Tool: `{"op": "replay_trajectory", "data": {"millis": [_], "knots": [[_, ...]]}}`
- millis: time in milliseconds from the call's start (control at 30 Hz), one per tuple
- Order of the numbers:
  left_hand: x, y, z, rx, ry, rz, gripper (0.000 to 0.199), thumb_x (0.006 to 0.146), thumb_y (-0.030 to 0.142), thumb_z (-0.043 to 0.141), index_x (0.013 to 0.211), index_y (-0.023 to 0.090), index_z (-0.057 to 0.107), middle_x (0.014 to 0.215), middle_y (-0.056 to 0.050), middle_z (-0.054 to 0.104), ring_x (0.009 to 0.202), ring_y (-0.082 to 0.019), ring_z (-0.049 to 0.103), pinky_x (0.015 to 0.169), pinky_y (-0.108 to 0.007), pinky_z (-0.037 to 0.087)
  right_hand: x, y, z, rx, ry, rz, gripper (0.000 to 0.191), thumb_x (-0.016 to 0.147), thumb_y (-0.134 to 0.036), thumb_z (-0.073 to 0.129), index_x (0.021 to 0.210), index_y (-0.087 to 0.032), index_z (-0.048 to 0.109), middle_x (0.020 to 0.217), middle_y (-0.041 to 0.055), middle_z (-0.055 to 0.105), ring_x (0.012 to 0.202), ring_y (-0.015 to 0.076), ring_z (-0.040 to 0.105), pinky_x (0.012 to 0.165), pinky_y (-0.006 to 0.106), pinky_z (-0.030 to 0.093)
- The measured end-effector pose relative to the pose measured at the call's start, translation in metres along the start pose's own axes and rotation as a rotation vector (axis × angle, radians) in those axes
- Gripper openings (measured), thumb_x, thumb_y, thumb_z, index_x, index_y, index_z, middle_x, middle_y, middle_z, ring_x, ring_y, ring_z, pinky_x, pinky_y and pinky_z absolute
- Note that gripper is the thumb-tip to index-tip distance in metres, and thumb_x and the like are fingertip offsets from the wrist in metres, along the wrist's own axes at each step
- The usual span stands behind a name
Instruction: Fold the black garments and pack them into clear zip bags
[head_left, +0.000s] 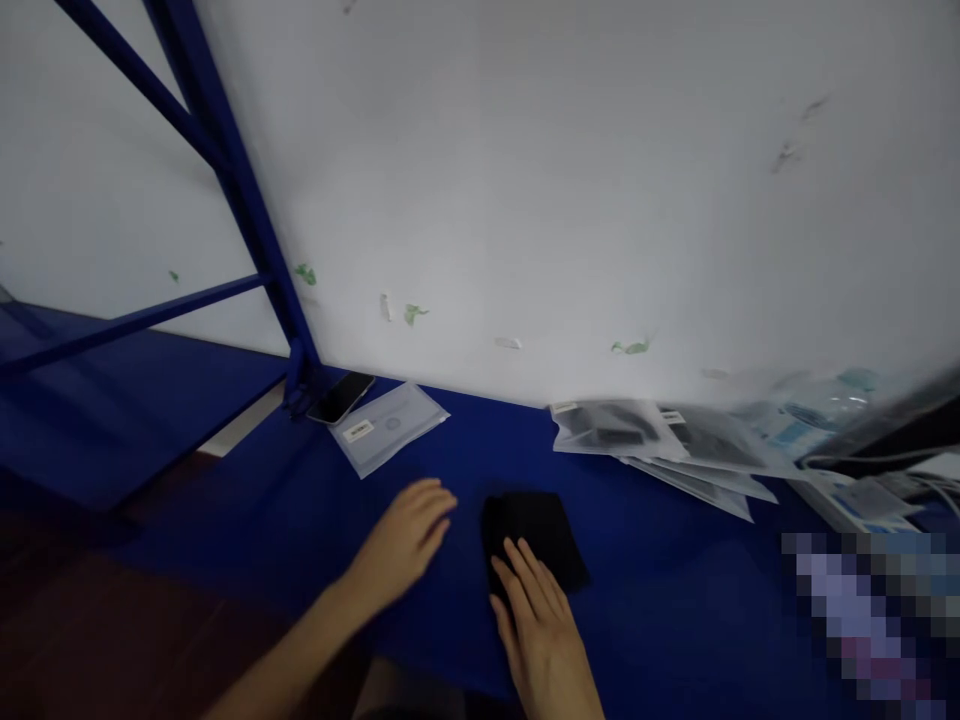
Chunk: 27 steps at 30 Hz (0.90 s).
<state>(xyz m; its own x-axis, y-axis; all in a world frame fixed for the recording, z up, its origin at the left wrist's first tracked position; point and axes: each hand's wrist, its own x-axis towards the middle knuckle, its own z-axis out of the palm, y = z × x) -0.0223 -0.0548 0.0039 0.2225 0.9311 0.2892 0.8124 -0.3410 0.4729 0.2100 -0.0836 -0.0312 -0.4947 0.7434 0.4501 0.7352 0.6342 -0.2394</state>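
A folded black cloth lies on the blue tabletop in front of me. Fingers stretched, my right hand rests flat on its near left part. My left hand is to the left of the cloth, apart from it and just over the table, with fingers slightly bent and nothing in them. Beyond my left hand lies a translucent plastic bag with a small white label.
A phone lies at the back left by the blue metal frame. Several bagged dark items are piled at the back right. Further right are a plastic bottle and white cables. A white wall panel closes off the back.
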Motion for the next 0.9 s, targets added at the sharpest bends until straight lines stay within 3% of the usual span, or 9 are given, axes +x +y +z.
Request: {"op": "replay_trajectory", "data": {"millis": [67,167,233,333,467,567,633,733,900], "knots": [[0.025,-0.034,-0.021,0.022,0.064,-0.151,0.027,0.092,0.025,0.047,0.114,0.019,0.062,0.116,-0.008,0.064,0.115,-0.024,0.054,0.104,-0.043,0.039,0.001,-0.001,-0.001,0.010,0.006,0.001,0.038,0.097,-0.029,0.042,0.129,-0.016,0.055,0.139,0.0118,0.051,0.127,0.0298,0.049,0.095,0.048,0.053],[0.057,-0.080,-0.042,0.034,0.076,-0.248,0.025,0.086,0.034,0.054,0.099,0.014,0.064,0.099,-0.011,0.065,0.097,-0.027,0.059,0.089,-0.042,0.044,0.000,-0.001,-0.003,0.034,0.013,0.013,0.036,0.097,-0.029,0.041,0.127,-0.018,0.057,0.137,0.0102,0.054,0.125,0.0294,0.051,0.093,0.048,0.055],[0.069,-0.098,-0.044,0.009,0.032,-0.271,0.024,0.081,0.038,0.059,0.088,0.015,0.064,0.087,-0.007,0.065,0.081,-0.023,0.060,0.077,-0.035,0.046,-0.003,0.001,-0.004,0.047,0.027,0.014,0.035,0.097,-0.030,0.041,0.124,-0.019,0.060,0.133,0.0095,0.057,0.122,0.0297,0.054,0.091,0.047,0.056],[0.075,-0.108,-0.041,-0.039,-0.031,-0.270,0.024,0.079,0.041,0.059,0.076,0.017,0.062,0.076,-0.003,0.062,0.071,-0.018,0.056,0.066,-0.028,0.042,-0.012,0.006,-0.009,0.083,0.031,-0.008,0.033,0.096,-0.032,0.042,0.120,-0.020,0.062,0.129,0.0090,0.061,0.117,0.0301,0.059,0.087,0.047,0.058],[0.074,-0.107,-0.043,-0.109,-0.095,-0.265,0.027,0.080,0.044,0.055,0.071,0.019,0.059,0.064,0.002,0.056,0.062,-0.015,0.050,0.060,-0.024,0.036,-0.023,0.013,-0.026,0.241,0.011,0.038,0.029,0.093,-0.035,0.049,0.117,-0.028,0.063,0.121,0.0047,0.067,0.111,0.0277,0.063,0.086,0.042,0.058],[0.071,-0.103,-0.047,-0.144,-0.106,-0.274,0.029,0.081,0.044,0.052,0.069,0.019,0.057,0.061,0.004,0.052,0.061,-0.014,0.047,0.058,-0.024,0.033,-0.021,0.025,-0.043,0.356,0.043,0.252,0.030,0.094,-0.038,0.047,0.119,-0.029,0.061,0.116,0.0044,0.069,0.105,0.0235,0.066,0.084,0.036,0.058],[0.069,-0.095,-0.044,-0.158,-0.104,-0.281,0.029,0.082,0.044,0.052,0.068,0.019,0.056,0.060,0.004,0.050,0.060,-0.014,0.046,0.057,-0.024,0.031,-0.015,0.038,-0.049,0.314,0.115,0.411,0.034,0.093,-0.045,0.047,0.116,-0.025,0.062,0.111,0.0080,0.070,0.100,0.0249,0.068,0.082,0.039,0.058],[0.061,-0.073,-0.031,-0.196,-0.135,-0.267,0.027,0.081,0.042,0.053,0.068,0.018,0.057,0.059,0.004,0.052,0.060,-0.015,0.048,0.058,-0.025,0.031,-0.006,0.057,-0.050,0.184,0.113,0.539,0.050,0.085,-0.058,0.053,0.111,-0.016,0.063,0.101,0.0130,0.071,0.093,0.0302,0.068,0.078,0.046,0.057],[0.047,-0.023,0.002,-0.309,-0.237,-0.206,0.022,0.083,0.036,0.053,0.073,0.019,0.061,0.065,0.002,0.059,0.063,-0.016,0.055,0.059,-0.024,0.037,0.008,0.063,-0.035,0.177,0.004,0.555,0.056,0.075,-0.060,0.063,0.109,-0.014,0.065,0.096,0.0137,0.072,0.091,0.0326,0.068,0.075,0.045,0.057]]}}
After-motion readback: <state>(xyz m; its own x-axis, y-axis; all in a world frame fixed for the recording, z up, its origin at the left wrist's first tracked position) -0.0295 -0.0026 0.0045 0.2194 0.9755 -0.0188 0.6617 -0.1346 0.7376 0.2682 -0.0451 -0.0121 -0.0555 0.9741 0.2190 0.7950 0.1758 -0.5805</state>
